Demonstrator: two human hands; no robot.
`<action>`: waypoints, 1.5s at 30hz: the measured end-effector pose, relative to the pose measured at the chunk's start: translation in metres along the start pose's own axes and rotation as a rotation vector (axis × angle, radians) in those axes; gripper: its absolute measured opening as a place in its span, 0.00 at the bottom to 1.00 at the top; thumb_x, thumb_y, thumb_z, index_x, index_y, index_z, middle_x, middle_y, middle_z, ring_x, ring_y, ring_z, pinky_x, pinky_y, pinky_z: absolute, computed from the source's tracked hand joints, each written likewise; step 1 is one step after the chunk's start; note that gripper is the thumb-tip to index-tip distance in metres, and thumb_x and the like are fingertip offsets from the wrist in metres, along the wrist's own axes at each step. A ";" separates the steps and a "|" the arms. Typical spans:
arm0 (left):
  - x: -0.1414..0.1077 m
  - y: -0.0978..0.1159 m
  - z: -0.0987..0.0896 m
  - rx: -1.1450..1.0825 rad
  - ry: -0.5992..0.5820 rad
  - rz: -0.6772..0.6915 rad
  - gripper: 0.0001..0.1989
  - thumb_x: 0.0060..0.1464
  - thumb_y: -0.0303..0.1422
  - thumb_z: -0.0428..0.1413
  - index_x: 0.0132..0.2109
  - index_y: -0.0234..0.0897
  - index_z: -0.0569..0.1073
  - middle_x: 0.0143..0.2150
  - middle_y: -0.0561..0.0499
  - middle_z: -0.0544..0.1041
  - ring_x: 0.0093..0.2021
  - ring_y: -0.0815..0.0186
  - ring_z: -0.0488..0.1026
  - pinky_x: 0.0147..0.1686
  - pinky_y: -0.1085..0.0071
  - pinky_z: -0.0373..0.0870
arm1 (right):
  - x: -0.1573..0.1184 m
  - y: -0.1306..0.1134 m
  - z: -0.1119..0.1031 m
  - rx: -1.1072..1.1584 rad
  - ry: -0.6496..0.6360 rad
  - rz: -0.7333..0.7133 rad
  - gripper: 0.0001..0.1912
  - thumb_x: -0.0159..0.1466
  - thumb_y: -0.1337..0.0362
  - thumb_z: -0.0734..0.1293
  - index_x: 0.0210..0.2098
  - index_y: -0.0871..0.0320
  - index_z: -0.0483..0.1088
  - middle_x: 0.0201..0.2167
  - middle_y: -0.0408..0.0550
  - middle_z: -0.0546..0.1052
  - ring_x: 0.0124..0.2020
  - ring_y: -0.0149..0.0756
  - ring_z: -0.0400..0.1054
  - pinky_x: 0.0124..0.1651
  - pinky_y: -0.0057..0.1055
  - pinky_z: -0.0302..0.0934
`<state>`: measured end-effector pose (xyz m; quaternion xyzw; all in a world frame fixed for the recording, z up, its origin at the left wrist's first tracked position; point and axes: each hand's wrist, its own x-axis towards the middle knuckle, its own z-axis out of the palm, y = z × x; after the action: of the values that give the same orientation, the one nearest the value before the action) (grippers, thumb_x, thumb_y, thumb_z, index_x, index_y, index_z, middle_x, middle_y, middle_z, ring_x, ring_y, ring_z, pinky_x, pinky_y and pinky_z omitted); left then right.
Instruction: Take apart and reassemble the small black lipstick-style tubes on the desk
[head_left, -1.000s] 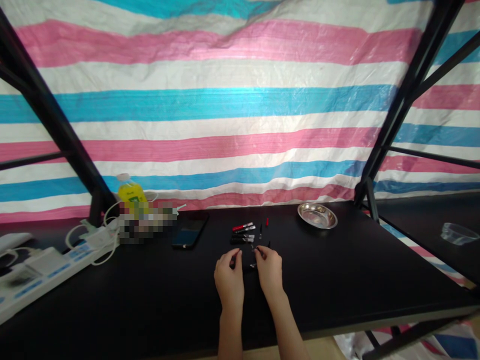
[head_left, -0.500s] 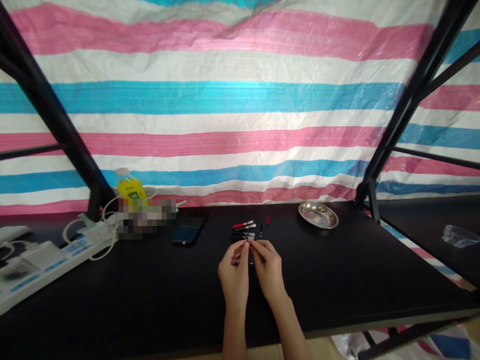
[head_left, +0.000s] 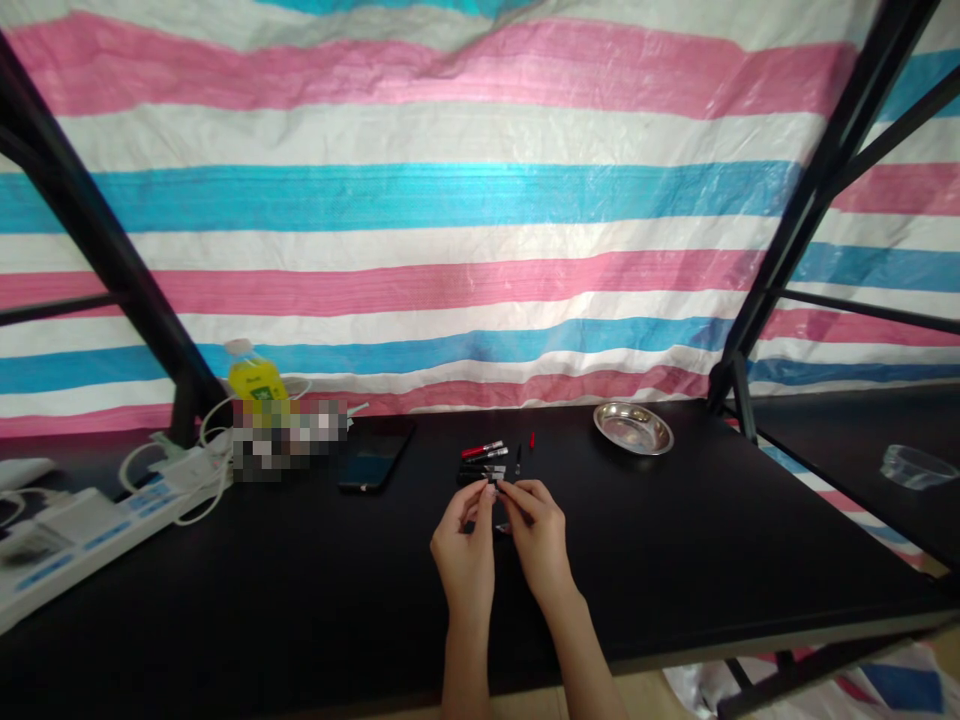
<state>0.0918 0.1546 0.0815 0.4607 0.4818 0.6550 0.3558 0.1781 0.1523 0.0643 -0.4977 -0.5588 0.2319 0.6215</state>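
While both hands hover just above the black table (head_left: 675, 560), I see the left hand (head_left: 465, 550) and the right hand (head_left: 540, 540) brought together near its middle, their fingertips meeting over a small silver-tipped part (head_left: 496, 491) that is too tiny to name with certainty. I read the left thumb and forefinger as pinched on this part, and the right fingers as curled and pinched against its other end, so that both hands grip the same small piece, held slightly off the table surface. Just beyond the hands, toward the striped tarpaulin (head_left: 450, 200), lies a short row of pens (head_left: 484, 460): a red one farthest from me, then black ones with silver tips, nearly touching the fingertips. Beside that row, to its right, I note a thin black refill (head_left: 518, 459) and a small red piece (head_left: 532, 439), each lying apart from the others. To the left of the pens rests a dark smartphone (head_left: 371, 462), screen up, and farther left a white power strip (head_left: 90, 520) with cables, behind which stands a yellow bottle (head_left: 253, 378). To the right of the pens, well apart from the hands, sits a shallow steel dish (head_left: 634, 428) near the black frame post (head_left: 810, 220). On the neighbouring table at far right I see a clear plastic container (head_left: 916, 464).
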 end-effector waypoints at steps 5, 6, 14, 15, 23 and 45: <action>0.000 -0.004 -0.003 0.033 -0.057 -0.001 0.14 0.49 0.40 0.58 0.39 0.34 0.76 0.36 0.45 0.79 0.36 0.61 0.77 0.37 0.69 0.73 | 0.000 0.000 -0.001 -0.029 0.009 -0.009 0.13 0.61 0.67 0.62 0.41 0.56 0.76 0.33 0.49 0.70 0.32 0.33 0.68 0.30 0.26 0.67; 0.000 -0.005 -0.003 0.038 -0.059 0.000 0.14 0.49 0.40 0.58 0.39 0.34 0.76 0.37 0.45 0.79 0.37 0.61 0.77 0.37 0.69 0.73 | 0.000 0.000 -0.001 -0.033 0.012 -0.011 0.13 0.61 0.67 0.62 0.41 0.56 0.76 0.33 0.49 0.70 0.32 0.33 0.68 0.30 0.26 0.67; 0.001 -0.006 -0.001 0.060 -0.069 0.022 0.14 0.49 0.39 0.57 0.39 0.35 0.75 0.37 0.45 0.79 0.37 0.61 0.76 0.38 0.69 0.72 | 0.001 0.003 -0.001 -0.056 0.018 -0.009 0.13 0.61 0.67 0.62 0.41 0.55 0.76 0.33 0.49 0.71 0.31 0.33 0.68 0.31 0.27 0.67; 0.001 -0.006 -0.001 0.068 -0.069 0.026 0.13 0.50 0.39 0.57 0.39 0.35 0.75 0.37 0.45 0.79 0.37 0.61 0.76 0.38 0.69 0.72 | 0.001 0.003 -0.001 -0.061 0.020 -0.011 0.13 0.61 0.67 0.61 0.41 0.55 0.76 0.33 0.49 0.71 0.31 0.33 0.68 0.32 0.27 0.67; -0.001 0.000 -0.003 0.120 -0.090 0.071 0.13 0.50 0.39 0.56 0.39 0.36 0.76 0.37 0.46 0.79 0.36 0.62 0.76 0.38 0.68 0.72 | 0.001 0.002 -0.001 -0.109 0.068 -0.059 0.13 0.61 0.67 0.61 0.40 0.55 0.76 0.32 0.49 0.71 0.31 0.33 0.68 0.33 0.28 0.67; 0.001 0.002 -0.004 0.147 -0.149 0.053 0.11 0.49 0.38 0.56 0.36 0.36 0.77 0.35 0.46 0.79 0.36 0.60 0.76 0.37 0.67 0.72 | 0.000 -0.002 0.002 -0.103 0.084 -0.055 0.15 0.60 0.71 0.61 0.43 0.56 0.75 0.34 0.50 0.74 0.32 0.34 0.70 0.35 0.28 0.67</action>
<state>0.0881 0.1538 0.0832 0.5454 0.4886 0.5910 0.3385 0.1759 0.1520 0.0661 -0.5227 -0.5569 0.1649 0.6241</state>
